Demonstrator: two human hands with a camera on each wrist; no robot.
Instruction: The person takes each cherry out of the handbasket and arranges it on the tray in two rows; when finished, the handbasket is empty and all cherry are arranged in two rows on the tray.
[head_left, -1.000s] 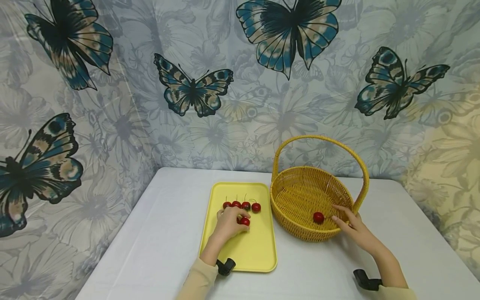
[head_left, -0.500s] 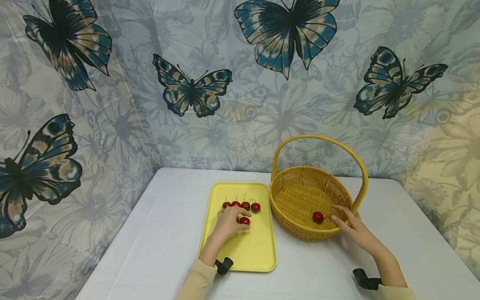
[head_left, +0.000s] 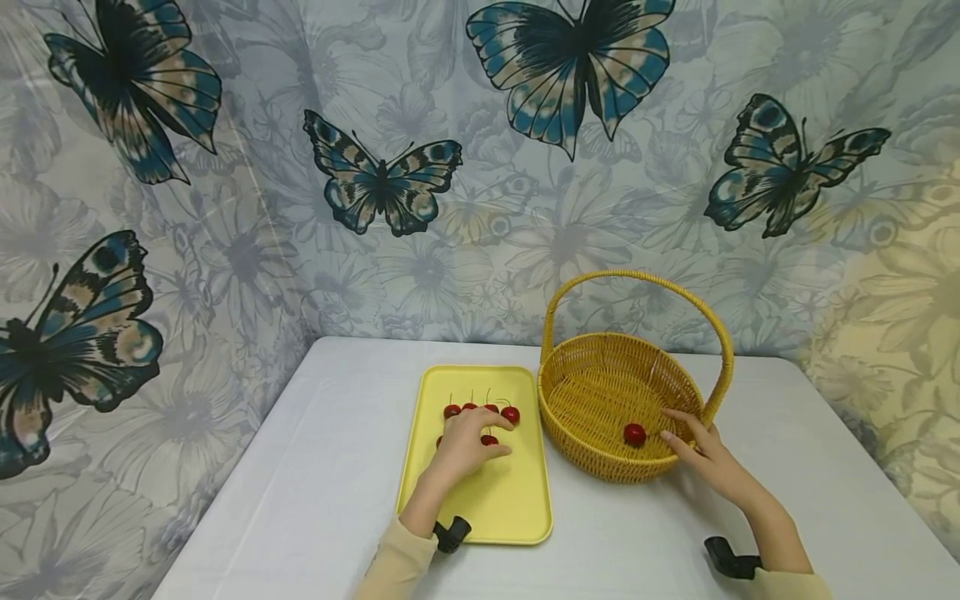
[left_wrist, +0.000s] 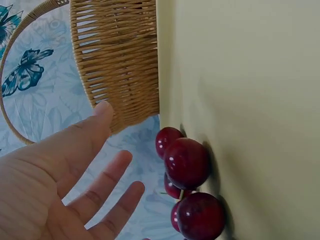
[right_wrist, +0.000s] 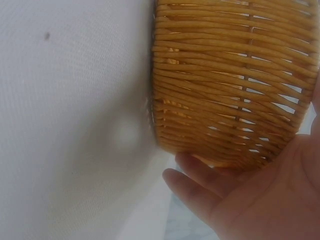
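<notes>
My left hand hovers over the yellow tray, thumb and fingers apart with nothing between them. Close by are a dark red cherry and a back row of several stemmed cherries, partly hidden by the hand. In the left wrist view, straight spread fingers stand clear of the glossy cherries. My right hand grips the near right rim of the wicker basket, some fingers over the edge and others against the outside wall. One cherry lies inside the basket.
The basket's tall arched handle rises above it, right of the tray. Both stand on a white-covered table. Behind hangs a floral cloth printed with butterflies. Black cameras sit on both wrists.
My left hand has shifted slightly right and its fingers have spread; the cherry that was between thumb and fingers stays on the tray. My right hand keeps its place on the basket.
</notes>
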